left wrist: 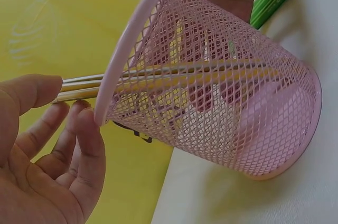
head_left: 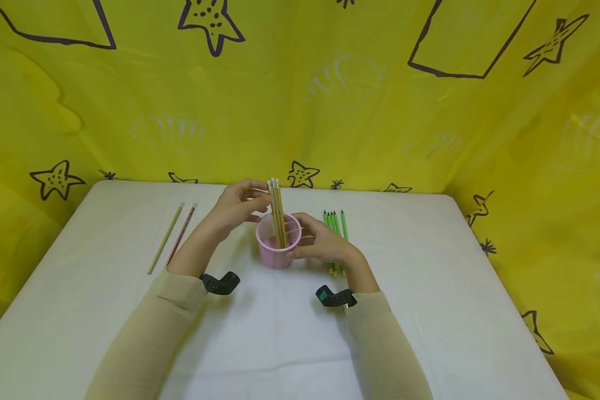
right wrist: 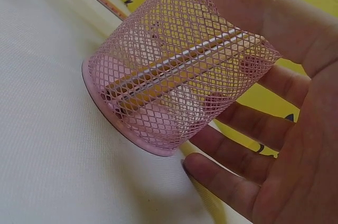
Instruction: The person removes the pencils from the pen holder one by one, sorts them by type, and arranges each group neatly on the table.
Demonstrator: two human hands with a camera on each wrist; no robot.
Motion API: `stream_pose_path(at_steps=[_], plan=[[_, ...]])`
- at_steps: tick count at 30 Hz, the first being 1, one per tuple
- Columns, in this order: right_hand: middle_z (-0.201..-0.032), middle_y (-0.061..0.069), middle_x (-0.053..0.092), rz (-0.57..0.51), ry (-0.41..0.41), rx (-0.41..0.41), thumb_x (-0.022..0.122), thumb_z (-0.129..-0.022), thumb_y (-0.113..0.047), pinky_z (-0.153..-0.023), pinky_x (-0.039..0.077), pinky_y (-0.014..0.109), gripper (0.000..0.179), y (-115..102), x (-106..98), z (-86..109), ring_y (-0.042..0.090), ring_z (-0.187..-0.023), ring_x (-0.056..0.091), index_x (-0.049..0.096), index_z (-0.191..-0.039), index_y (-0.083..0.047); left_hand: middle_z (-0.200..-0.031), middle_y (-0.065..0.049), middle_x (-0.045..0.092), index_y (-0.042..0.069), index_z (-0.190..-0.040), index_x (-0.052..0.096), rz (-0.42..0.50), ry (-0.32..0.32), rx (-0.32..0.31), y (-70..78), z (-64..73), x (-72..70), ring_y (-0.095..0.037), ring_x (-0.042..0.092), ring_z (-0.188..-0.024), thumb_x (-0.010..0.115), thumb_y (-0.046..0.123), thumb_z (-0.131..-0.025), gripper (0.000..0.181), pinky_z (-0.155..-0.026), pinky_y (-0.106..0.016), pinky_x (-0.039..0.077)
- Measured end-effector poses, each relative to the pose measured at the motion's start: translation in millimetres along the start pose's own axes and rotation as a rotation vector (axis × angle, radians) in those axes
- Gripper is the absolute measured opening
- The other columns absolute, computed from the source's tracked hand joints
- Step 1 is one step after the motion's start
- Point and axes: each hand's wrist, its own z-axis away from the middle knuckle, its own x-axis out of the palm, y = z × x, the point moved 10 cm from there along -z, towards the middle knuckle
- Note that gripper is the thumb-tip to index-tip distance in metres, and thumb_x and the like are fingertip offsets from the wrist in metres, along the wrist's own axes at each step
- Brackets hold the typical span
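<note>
Left fingers (left wrist: 91,142) are pinching gold pencils (head_left: 277,208) leaning inside the pink mesh pencil cup (head_left: 275,259). Right fingers (right wrist: 259,122) are gripping its side.

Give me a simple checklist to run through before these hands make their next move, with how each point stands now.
1. Pink cup steadied: ok; the right hand grips its side.
2. Gold pencils inside the cup: ok; their lower ends are in and their tops stick out above the rim.
3. Left hand free: not ok; it pinches the upper ends of those pencils.
4. Cup's base flat on the table: cannot tell.
5. Green pencils in full view: not ok; from the head camera, the right hand hides part of them.
6. Loose gold pencil and reddish pencil out of both hands: ok.
</note>
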Motion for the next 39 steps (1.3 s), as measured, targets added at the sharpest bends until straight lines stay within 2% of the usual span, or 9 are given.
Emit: stream_pose_path(at_steps=[6,15,21,27,30,35,39], plan=[[-0.144,0.017,0.049,-0.001,-0.009,-0.002,0.077,-0.081,0.004,-0.107,0.046,0.050,0.079,-1.6,1.4,-0.5,0.038,-0.130,0.052,0.039,-0.149,-0.008,-0.122,-0.017,0.063,0.004,-0.130,0.055,-0.031,0.006,-0.010,-2.9,-3.6,2.9,-0.030,0.064,-0.102,0.066,0.019,-0.097,0.038,-0.087,-0.049,0.057],[-0.141,0.010,0.052,0.005,-0.012,-0.005,0.079,-0.081,-0.001,-0.106,0.048,0.044,0.077,-2.7,1.2,0.9,0.030,-0.130,0.053,0.042,-0.147,-0.014,-0.117,-0.015,0.063,0.003,-0.125,0.060,-0.078,0.012,0.019,-7.2,-2.8,5.1,-0.029,0.064,-0.100,0.068,0.018,-0.094,0.035,-0.076,-0.034,0.055],[-0.141,0.011,0.052,0.005,-0.015,-0.017,0.081,-0.080,-0.004,-0.105,0.049,0.043,0.077,-2.3,1.9,0.3,0.030,-0.130,0.053,0.042,-0.146,-0.014,-0.116,-0.016,0.064,0.001,-0.121,0.061,-0.083,0.025,0.044,-8.0,-1.1,5.9,-0.030,0.063,-0.097,0.068,0.017,-0.094,0.032,-0.081,-0.043,0.056],[-0.140,0.012,0.053,-0.019,-0.008,-0.026,0.078,-0.080,0.003,-0.105,0.049,0.044,0.075,-3.0,0.6,-0.5,0.032,-0.128,0.054,0.043,-0.145,-0.011,-0.110,-0.016,0.064,-0.003,-0.121,0.061,-0.038,0.052,0.107,-2.9,-0.5,1.8,-0.033,0.065,-0.097,0.066,0.012,-0.095,0.031,-0.077,-0.034,0.059],[-0.140,0.015,0.053,-0.028,-0.010,-0.025,0.078,-0.080,0.005,-0.106,0.048,0.047,0.076,-3.9,2.0,-1.6,0.035,-0.128,0.054,0.042,-0.145,-0.009,-0.108,-0.015,0.063,-0.006,-0.121,0.060,-0.007,0.073,0.129,1.7,4.3,-2.7,-0.029,0.067,-0.095,0.065,0.010,-0.096,0.030,-0.078,-0.032,0.060],[-0.139,0.016,0.053,-0.023,0.003,-0.013,0.078,-0.079,0.005,-0.105,0.048,0.047,0.077,-3.4,1.2,-1.6,0.036,-0.127,0.054,0.042,-0.145,-0.009,-0.108,-0.013,0.060,-0.005,-0.120,0.058,0.084,0.084,0.143,11.5,14.8,-5.8,-0.020,0.068,-0.094,0.065,0.007,-0.096,0.029,-0.084,-0.038,0.060],[-0.138,0.015,0.054,-0.023,0.005,-0.007,0.079,-0.079,0.004,-0.104,0.049,0.045,0.076,-3.1,-0.2,0.1,0.034,-0.126,0.056,0.043,-0.144,-0.010,-0.108,-0.012,0.059,-0.004,-0.119,0.057,0.153,0.087,0.160,18.2,21.7,-7.4,-0.021,0.069,-0.094,0.066,0.008,-0.096,0.027,-0.087,-0.044,0.058]])
